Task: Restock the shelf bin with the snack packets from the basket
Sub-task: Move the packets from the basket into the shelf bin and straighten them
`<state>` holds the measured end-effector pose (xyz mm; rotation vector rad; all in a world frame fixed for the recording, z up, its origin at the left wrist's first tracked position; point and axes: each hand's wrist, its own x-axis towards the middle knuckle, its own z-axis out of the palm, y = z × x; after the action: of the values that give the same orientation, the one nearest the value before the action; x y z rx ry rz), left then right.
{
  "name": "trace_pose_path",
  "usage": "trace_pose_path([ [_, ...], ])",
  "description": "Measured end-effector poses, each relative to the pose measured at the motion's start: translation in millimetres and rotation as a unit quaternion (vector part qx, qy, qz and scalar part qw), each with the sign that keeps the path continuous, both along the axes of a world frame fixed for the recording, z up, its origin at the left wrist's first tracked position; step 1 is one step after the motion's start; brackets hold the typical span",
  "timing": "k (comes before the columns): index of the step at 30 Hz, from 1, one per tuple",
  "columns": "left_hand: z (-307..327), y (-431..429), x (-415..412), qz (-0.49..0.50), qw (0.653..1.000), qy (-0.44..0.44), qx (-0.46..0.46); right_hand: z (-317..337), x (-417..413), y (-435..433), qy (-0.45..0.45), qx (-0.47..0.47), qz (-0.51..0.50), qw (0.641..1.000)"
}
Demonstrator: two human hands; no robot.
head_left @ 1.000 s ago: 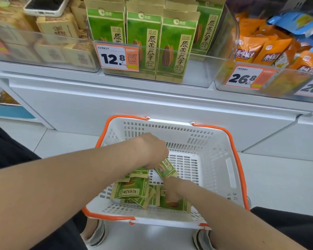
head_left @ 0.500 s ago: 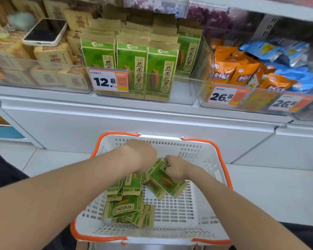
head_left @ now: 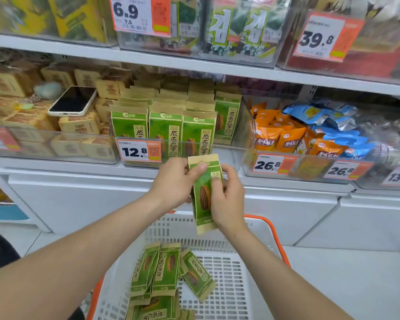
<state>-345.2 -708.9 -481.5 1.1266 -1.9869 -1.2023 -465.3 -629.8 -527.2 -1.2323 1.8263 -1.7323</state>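
Centre frame, the clear shelf bin (head_left: 245, 125) holds upright green packets (head_left: 165, 128) behind a 12.8 price tag (head_left: 138, 150); a phone (head_left: 73, 101) lies on tan packs (head_left: 79, 125) to its left. Just below its front wall, the left hand (head_left: 173, 181) and right hand (head_left: 229, 199) both grip one snack packet (head_left: 203, 192) upright. It is held above the basket (head_left: 166, 229), where more packets (head_left: 169, 269) lie.
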Motion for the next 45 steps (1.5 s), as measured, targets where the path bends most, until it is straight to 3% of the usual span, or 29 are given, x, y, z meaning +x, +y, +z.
trace_pose_path([
  [4,18,2,-3,0.085,0.987,0.085,-0.103,37,-3,-8,-0.025,-0.024,0.020,0.999],
  [8,34,22,-15,0.074,0.983,0.041,-0.163,58,-6,-17,-0.058,-0.050,-0.112,0.991],
  [10,39,21,-21,0.079,0.977,0.023,-0.195,68,-5,-18,-0.056,-0.063,-0.126,0.988],
  [16,59,8,-32,0.129,0.952,-0.022,-0.276,122,-21,-14,0.099,-0.109,-0.007,0.989],
  [21,74,-11,-36,0.145,0.927,-0.094,-0.333,172,-71,-34,0.267,0.035,0.130,0.954],
  [23,79,-20,-36,0.110,0.917,-0.109,-0.368,188,-85,-42,0.308,0.063,0.133,0.940],
  [27,86,-35,-35,0.070,0.862,-0.167,-0.474,205,-102,-49,0.377,0.064,0.094,0.919],
  [31,84,-43,-35,0.020,0.840,-0.280,-0.465,206,-110,-52,0.414,0.046,0.090,0.905],
  [35,78,-57,-43,-0.017,0.812,-0.363,-0.457,193,-118,-62,0.480,0.108,0.108,0.864],
  [40,73,-67,-48,0.002,0.804,-0.355,-0.477,166,-124,-76,0.513,0.187,0.070,0.835],
  [45,75,-69,-51,0.022,0.811,-0.364,-0.458,143,-114,-102,0.606,0.235,-0.022,0.760],
])
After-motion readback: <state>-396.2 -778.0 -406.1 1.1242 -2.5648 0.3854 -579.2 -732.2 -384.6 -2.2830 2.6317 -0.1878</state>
